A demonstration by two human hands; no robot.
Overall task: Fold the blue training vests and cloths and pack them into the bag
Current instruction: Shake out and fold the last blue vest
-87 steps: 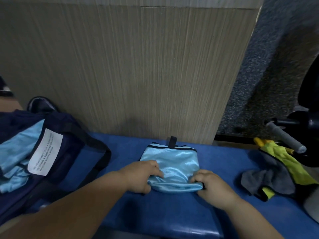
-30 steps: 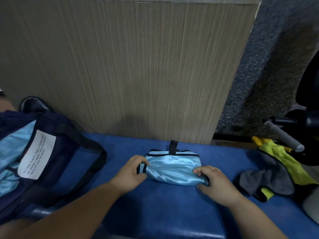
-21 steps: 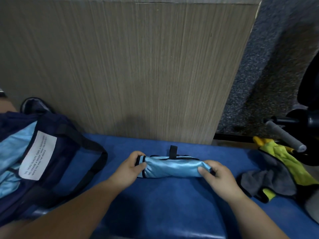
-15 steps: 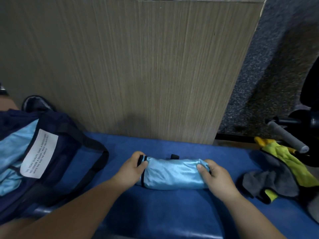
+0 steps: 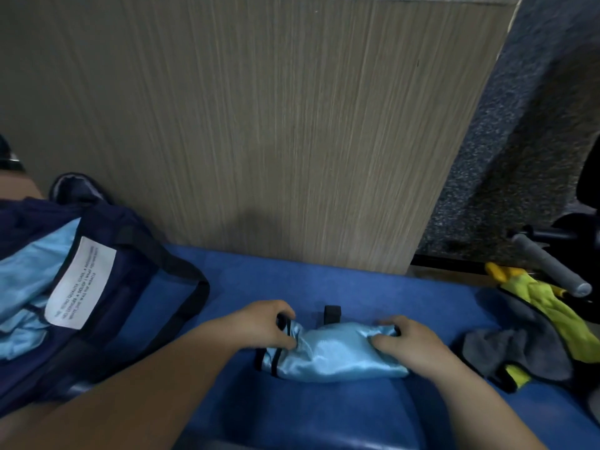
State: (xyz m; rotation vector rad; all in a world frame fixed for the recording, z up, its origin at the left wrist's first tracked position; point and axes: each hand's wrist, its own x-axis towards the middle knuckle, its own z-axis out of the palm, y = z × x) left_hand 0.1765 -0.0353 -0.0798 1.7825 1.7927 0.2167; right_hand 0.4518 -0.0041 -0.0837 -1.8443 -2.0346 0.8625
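- One light blue satin training vest with black trim [image 5: 328, 355]: I log it rolled into a short bundle, lying crosswise on the blue padded bench [image 5: 324, 280].
- One navy fabric bag with black strap and white label [image 5: 123, 228]: open, left of the vest.
- One light blue cloth [image 5: 29, 280]: crumpled inside that bag.

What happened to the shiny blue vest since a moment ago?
The vest was a flat folded square; it has been rolled into a narrow bundle. The left hand and right hand shifted from its near edge to its two ends, which they now hold. The bag, the grey-yellow cloth and the bench stayed put.
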